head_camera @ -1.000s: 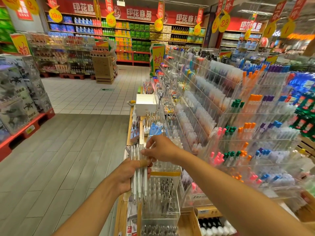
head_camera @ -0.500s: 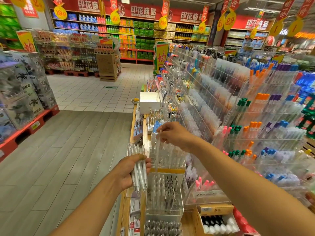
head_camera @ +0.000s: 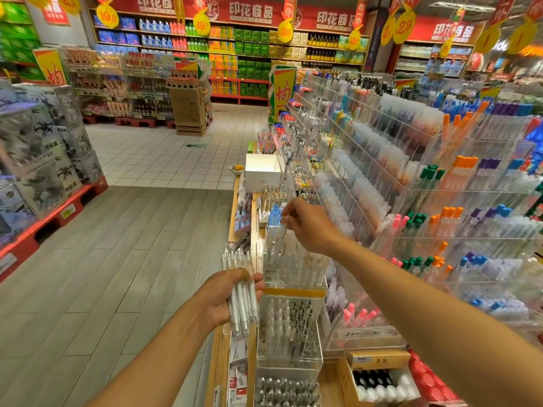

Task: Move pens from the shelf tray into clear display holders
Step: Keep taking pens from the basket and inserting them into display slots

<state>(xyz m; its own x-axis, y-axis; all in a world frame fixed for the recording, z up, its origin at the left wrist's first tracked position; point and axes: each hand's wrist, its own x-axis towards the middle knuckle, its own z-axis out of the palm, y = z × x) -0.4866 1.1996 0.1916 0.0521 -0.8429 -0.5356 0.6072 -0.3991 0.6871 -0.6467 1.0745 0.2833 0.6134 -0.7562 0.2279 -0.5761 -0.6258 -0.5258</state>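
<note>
My left hand [head_camera: 226,292] grips a bundle of white pens [head_camera: 241,289], held upright just left of a clear display holder [head_camera: 293,268]. My right hand [head_camera: 308,224] is above that holder, fingertips pinched on a single clear white pen [head_camera: 279,242] whose lower end reaches among the pens standing inside. A second clear holder [head_camera: 289,330] full of pens stands in front of it, below a yellow strip.
Slanted acrylic racks [head_camera: 382,177] of coloured pens fill the right side. A white box [head_camera: 261,171] sits farther along the wooden shelf edge. An open carton [head_camera: 379,377] of bottles lies at the lower right. The aisle floor [head_camera: 117,259] opens to the left.
My right hand took one pen from the bundle, rose and moved right over the holder, and now lowers that pen into it. My left hand with the bundle dropped slightly.
</note>
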